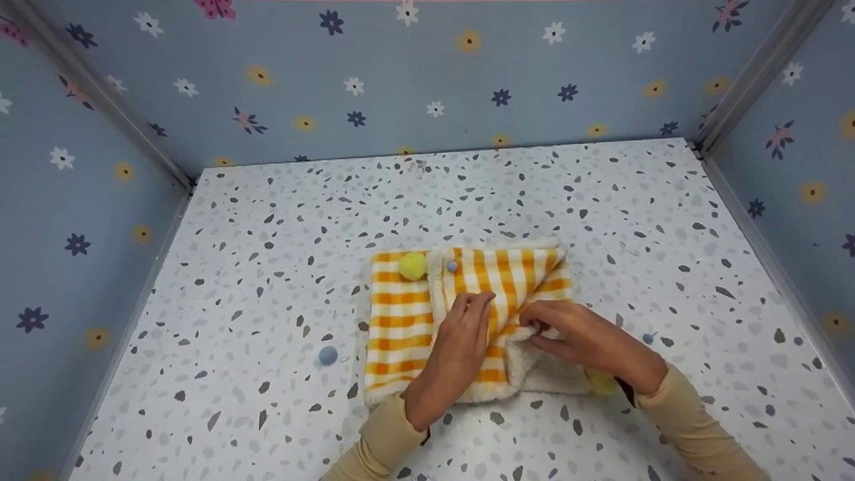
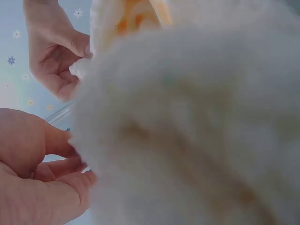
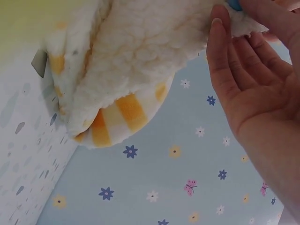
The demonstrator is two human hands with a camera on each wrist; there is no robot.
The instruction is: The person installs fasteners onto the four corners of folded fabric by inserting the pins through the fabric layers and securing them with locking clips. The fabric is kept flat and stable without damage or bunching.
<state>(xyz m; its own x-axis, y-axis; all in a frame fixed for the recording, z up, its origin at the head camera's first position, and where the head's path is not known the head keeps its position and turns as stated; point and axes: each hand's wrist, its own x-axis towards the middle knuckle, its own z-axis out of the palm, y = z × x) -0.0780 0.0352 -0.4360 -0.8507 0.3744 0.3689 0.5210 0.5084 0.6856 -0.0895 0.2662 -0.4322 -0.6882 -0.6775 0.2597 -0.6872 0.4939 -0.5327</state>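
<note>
A yellow-and-white checked, fleece-lined cloth (image 1: 401, 321) lies folded, its right part turned up to show white lining. My left hand (image 1: 461, 341) is over its middle; in the left wrist view its thumb and fingers pinch the fleece edge. My right hand (image 1: 581, 331) pinches a turned-up corner. In the right wrist view, a small blue thing (image 3: 234, 4) shows at a fingertip beside the lining, mostly out of frame. On the cloth's upper left rest a fuzzy yellow ball (image 1: 412, 266) and a small blue ball (image 1: 452, 266).
A blue ball (image 1: 328, 355) lies on the speckled table (image 1: 254, 267), left of the cloth. Another yellow ball (image 1: 603, 383) sits by the right wrist, partly covered. A small blue piece (image 1: 648, 339) lies farther right. Flower-patterned panels (image 1: 401, 60) enclose the back and sides.
</note>
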